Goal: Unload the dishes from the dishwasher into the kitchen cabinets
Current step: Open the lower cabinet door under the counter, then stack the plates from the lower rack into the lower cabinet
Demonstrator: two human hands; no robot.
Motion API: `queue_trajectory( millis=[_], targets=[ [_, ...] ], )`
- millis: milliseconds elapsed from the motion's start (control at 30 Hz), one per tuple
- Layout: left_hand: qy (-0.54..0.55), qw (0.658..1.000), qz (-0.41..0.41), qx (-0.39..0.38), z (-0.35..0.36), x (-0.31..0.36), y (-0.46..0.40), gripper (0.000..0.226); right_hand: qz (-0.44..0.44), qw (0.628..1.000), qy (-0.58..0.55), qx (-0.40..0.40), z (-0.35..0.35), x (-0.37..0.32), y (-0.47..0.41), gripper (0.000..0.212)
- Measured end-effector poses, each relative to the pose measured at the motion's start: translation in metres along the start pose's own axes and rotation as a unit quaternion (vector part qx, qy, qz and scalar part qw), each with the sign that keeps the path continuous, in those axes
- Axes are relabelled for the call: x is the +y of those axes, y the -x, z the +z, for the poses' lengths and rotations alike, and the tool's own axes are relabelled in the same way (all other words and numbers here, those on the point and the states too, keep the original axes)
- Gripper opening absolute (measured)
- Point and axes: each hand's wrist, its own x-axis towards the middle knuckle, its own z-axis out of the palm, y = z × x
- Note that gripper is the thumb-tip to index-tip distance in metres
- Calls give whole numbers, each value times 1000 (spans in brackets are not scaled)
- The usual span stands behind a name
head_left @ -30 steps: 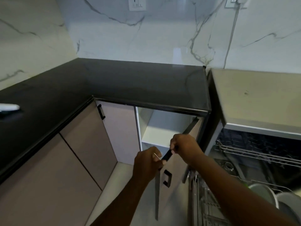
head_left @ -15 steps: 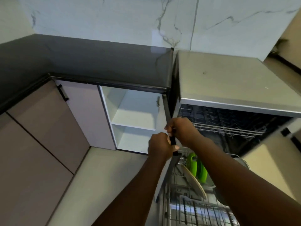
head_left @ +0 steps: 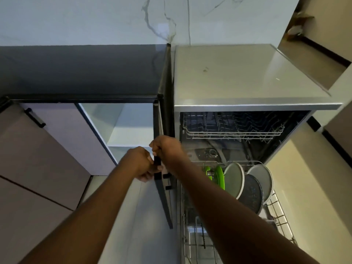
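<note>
At the far left, closed cabinet fronts are seen under a dark countertop, one of them fitted with a black bar handle. Just right of these, an open cabinet is shown with pale walls and a white shelf across its middle; nothing can be made out on the shelf. The cabinet door is swung fully out, edge-on to the camera, with its dark edge running down beside the dishwasher. The left hand is placed against the door's inner side, its fingers curled and closed on the door edge. The right hand is set just above it, on the same edge, fingers wrapped together around the top of the door; the two hands are nearly touching. To the right, the dishwasher is seen open, its grey top bare. An upper wire rack is seen inside the tub, apparently without dishes. The lower rack is pulled out toward the camera, partly hidden under the right forearm. Standing on edge in it are two green plates, then a pale grey plate, a dark speckled plate and another light plate, packed close together.
</note>
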Motion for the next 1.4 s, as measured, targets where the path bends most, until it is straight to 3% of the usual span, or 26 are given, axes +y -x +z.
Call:
queue_trajectory(
  millis=[67,100,200,267,300,367,400,467,533,667,767,967,1133,1267,1333,1400],
  targets=[
    [-39,997,-15,-59,-1,4,0,18,-35,998,51,5,-5,-8,4,38],
    [-48,996,-36,-70,-7,8,0,20,-67,998,12,14,-6,-4,5,34],
    [-161,986,-39,-32,-11,19,-2,35,-208,975,-24,77,0,22,15,17],
    [-296,953,-30,57,-2,27,2,46,-316,943,0,104,0,31,12,10],
    [-329,938,-21,113,8,32,5,46,-330,938,-34,102,-1,43,10,12],
    [-344,907,35,239,36,50,11,33,-277,944,-136,118,-10,79,10,15],
    [-333,892,80,296,60,59,0,24,-200,955,-169,138,-10,118,6,17],
    [-254,888,165,347,91,71,-7,11,-73,965,-130,218,-6,188,14,20],
    [-160,924,187,291,128,67,-42,7,8,976,-1,217,2,261,18,35],
    [-45,980,110,160,198,32,-112,7,77,972,177,136,24,354,18,48],
    [112,989,-1,96,235,-8,-137,13,77,966,234,83,45,376,6,47],
    [200,974,-98,50,278,-80,-147,23,20,957,281,74,65,379,-15,34],
    [397,902,-163,48,272,-84,-145,55,-78,963,213,146,46,341,8,43],
    [513,847,-143,7,246,-67,-147,80,-234,919,250,193,10,309,44,34],
    [534,839,-108,-8,233,-54,-149,72,-313,878,300,201,0,309,60,26],
    [506,857,-94,26,230,-43,-150,49,-355,859,319,185,-5,320,69,25]
  ],
)
